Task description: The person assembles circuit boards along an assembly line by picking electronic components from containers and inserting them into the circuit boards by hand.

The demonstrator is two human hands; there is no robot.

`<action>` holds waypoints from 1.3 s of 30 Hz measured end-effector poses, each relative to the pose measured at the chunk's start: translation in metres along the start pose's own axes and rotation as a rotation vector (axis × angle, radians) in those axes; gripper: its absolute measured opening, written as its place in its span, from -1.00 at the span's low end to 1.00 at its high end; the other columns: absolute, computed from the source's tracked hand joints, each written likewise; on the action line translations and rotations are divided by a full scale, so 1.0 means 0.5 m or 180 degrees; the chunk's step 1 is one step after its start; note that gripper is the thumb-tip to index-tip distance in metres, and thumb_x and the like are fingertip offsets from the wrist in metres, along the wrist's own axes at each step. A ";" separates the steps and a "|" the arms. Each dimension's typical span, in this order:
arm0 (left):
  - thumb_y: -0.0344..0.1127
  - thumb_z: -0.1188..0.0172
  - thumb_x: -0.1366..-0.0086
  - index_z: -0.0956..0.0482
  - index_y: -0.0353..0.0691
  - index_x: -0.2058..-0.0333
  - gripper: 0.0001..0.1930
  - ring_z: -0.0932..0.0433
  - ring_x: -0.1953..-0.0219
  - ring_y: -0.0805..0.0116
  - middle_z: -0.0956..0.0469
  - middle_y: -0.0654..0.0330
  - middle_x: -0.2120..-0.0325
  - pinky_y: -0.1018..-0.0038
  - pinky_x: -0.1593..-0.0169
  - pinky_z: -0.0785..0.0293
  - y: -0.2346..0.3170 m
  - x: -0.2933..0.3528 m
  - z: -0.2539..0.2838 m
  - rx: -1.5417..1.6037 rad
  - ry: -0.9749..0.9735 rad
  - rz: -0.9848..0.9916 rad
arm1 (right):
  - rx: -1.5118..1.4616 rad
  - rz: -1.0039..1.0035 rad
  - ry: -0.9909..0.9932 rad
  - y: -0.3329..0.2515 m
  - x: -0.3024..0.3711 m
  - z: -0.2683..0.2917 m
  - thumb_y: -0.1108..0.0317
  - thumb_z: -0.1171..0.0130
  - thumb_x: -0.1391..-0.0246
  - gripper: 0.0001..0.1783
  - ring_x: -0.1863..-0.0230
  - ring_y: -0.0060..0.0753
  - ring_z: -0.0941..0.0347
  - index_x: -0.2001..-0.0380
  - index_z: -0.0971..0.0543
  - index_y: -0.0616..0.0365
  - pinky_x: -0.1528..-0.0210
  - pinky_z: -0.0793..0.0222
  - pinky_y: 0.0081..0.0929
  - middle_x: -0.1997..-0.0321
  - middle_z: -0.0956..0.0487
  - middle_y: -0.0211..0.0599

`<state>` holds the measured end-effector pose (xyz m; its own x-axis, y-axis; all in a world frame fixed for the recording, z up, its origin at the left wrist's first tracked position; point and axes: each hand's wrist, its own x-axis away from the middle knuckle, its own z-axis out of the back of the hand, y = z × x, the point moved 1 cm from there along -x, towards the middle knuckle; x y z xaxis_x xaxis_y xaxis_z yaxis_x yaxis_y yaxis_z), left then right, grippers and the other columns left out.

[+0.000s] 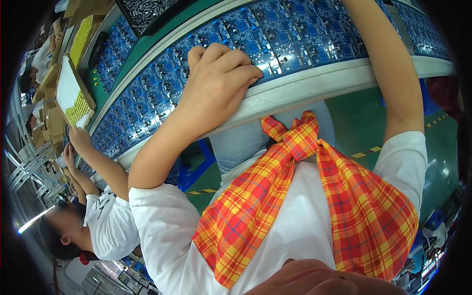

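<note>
My left hand (216, 83) rests over the near edge of a row of blue circuit boards (167, 73) on the rail. Its fingers are curled down and pressed together, with the thumb beside them at the metal edge. Whatever lies in those fingers, if anything, is hidden beneath them. The boards carry small components, some with blue rounded parts standing up. My right forearm (388, 59) reaches across the boards and leaves the picture at the top, so my right hand cannot be seen.
A pale metal rail (305, 83) borders the boards on my side. Beyond them stands a black tray (147, 12) of small metal parts. White trays with yellow pieces (76, 105) sit at the far left. A co-worker (113, 216) reaches toward the line on my left.
</note>
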<state>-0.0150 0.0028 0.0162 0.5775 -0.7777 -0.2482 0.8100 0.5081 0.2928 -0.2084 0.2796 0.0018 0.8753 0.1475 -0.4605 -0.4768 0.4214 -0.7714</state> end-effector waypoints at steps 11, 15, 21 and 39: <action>-0.43 -0.25 -0.13 -0.71 -0.05 0.27 -0.82 -0.46 0.11 0.31 -0.55 0.38 0.28 0.19 -0.03 -0.17 0.029 -0.010 -0.002 -0.0375 -0.0054 0.0019 | 0.0024 0.0172 0.0033 0.012 -0.004 0.018 0.41 -0.16 -0.27 -0.76 0.30 -0.42 -0.59 0.16 -0.68 0.36 0.19 -0.53 -0.44 0.32 -0.69 -0.21; -0.41 -0.24 -0.12 -0.69 -0.04 0.23 -0.78 -0.45 0.12 0.32 -0.53 0.37 0.29 0.19 -0.01 -0.19 0.040 -0.005 -0.005 -0.0656 -0.0058 -0.0078 | 0.0026 0.0128 0.0090 0.012 -0.007 0.022 0.41 -0.15 -0.28 -0.77 0.28 -0.42 -0.59 0.16 -0.68 0.36 0.16 -0.52 -0.45 0.29 -0.69 -0.20; -0.36 -0.27 -0.17 -0.68 -0.02 0.12 -0.73 -0.46 0.14 0.29 -0.50 0.32 0.29 0.17 0.02 -0.22 0.052 -0.019 0.018 -0.0771 -0.0420 -0.0064 | -0.0336 0.0157 0.0118 -0.034 0.036 0.025 0.42 -0.19 -0.27 -0.81 0.28 -0.42 -0.59 0.17 -0.68 0.33 0.15 -0.52 -0.45 0.29 -0.69 -0.25; -0.16 -0.28 -0.27 -0.79 -0.10 0.37 -0.80 -0.58 0.14 0.10 -0.70 0.16 0.38 0.13 0.03 -0.29 -0.222 -0.155 0.110 -0.1662 0.0832 0.1309 | 0.1895 0.1202 -0.1563 -0.159 0.150 0.009 0.44 -0.23 -0.14 -0.95 0.16 0.00 -0.51 0.30 -0.61 0.12 0.09 -0.44 -0.15 0.30 -0.58 -0.19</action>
<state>-0.1550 -0.0137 0.0537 0.7992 -0.4040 -0.4450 0.4263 0.9030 -0.0541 -0.1046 0.2614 0.0307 0.6674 0.6851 -0.2917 -0.7420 0.6451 -0.1825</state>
